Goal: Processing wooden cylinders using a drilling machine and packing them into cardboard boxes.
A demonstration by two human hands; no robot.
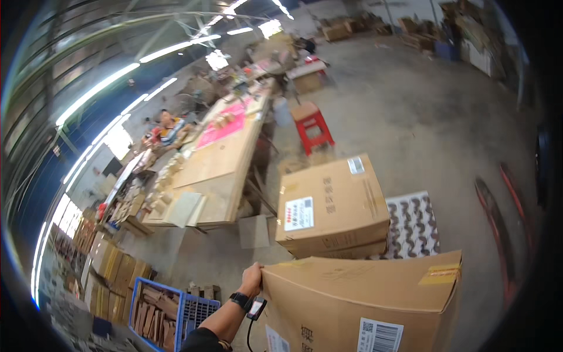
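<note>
A large cardboard box [352, 293] fills the lower middle of the head view, with printed labels on its side and yellow tape at its right corner. My left hand [252, 278] is closed over the box's upper left corner. A dark watch [240, 301] is on that wrist, and a small device with a cable hangs beside it. My right hand is out of the picture. Just beyond stands another taped cardboard box [334, 205], stacked on one more, beside a sheet with dark curved shapes [412, 226].
At the left, a blue crate [176, 317] holds brown pieces. A long wooden table [211, 170] runs away from me, with a person [170, 126] behind it. A red stool [314, 128] stands right of the table. Red pallet-jack forks [498, 234] lie at the far right.
</note>
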